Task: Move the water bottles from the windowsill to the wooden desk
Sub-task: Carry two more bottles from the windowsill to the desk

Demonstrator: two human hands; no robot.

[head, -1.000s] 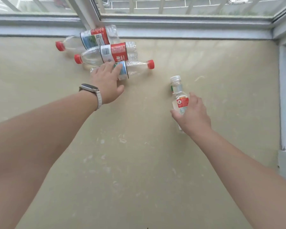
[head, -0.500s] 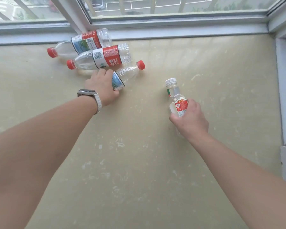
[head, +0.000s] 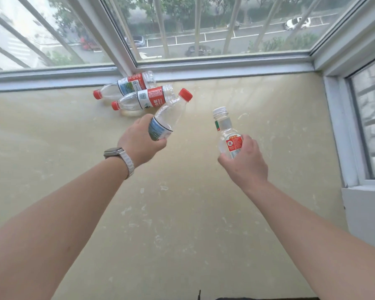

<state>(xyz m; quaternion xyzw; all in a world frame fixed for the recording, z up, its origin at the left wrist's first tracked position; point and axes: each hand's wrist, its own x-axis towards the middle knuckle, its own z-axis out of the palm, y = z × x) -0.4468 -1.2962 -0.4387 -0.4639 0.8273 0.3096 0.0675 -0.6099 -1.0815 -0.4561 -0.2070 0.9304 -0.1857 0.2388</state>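
My left hand (head: 139,141) grips a clear red-capped water bottle (head: 171,113) by its lower half and holds it tilted above the beige windowsill (head: 74,148), cap pointing up and right. My right hand (head: 245,159) holds a small clear bottle with a silver cap and red label (head: 225,131), lifted off the sill, neck up. Two more red-capped bottles lie on their sides by the window frame: one (head: 128,85) at the back, one (head: 145,98) just in front of it. The wooden desk is out of view.
A white window frame (head: 204,70) runs along the back of the sill, and a side window frame (head: 338,131) closes the right end. A watch with a white strap (head: 119,156) is on my left wrist.
Both hands have lifted their bottles off the sill and drawn them back toward me. The view has tilted up, showing more of the window.
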